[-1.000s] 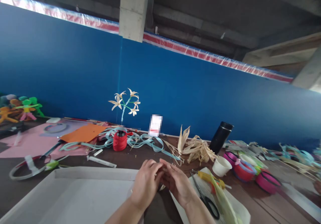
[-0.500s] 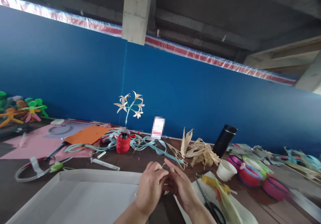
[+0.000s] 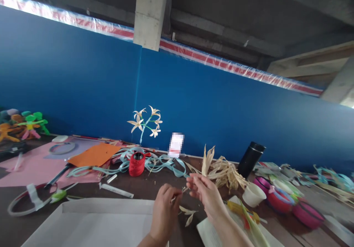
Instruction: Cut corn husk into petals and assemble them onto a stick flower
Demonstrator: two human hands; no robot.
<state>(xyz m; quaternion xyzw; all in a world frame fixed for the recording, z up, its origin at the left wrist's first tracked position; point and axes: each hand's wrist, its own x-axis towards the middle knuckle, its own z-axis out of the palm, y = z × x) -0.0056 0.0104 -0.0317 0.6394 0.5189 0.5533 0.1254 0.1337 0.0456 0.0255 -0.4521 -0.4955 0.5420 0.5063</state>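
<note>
White cup [image 3: 253, 194] sitting at 3 o'clock from right grip [image 3: 206, 195], contents not visible. Left grip [image 3: 165, 212] and right grip both clamping fingertips on husk strip [image 3: 182, 191].

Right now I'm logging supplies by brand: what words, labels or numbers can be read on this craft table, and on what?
None can be read.
White card against the blue wall: blurred out, only red marks.
Black flask, red twine spool: no legible print.
Husk strip: blank.

A red thread spool [image 3: 136, 163], pale blue ribbon [image 3: 163, 163], orange paper [image 3: 94, 154], black flask [image 3: 250, 159].
</note>
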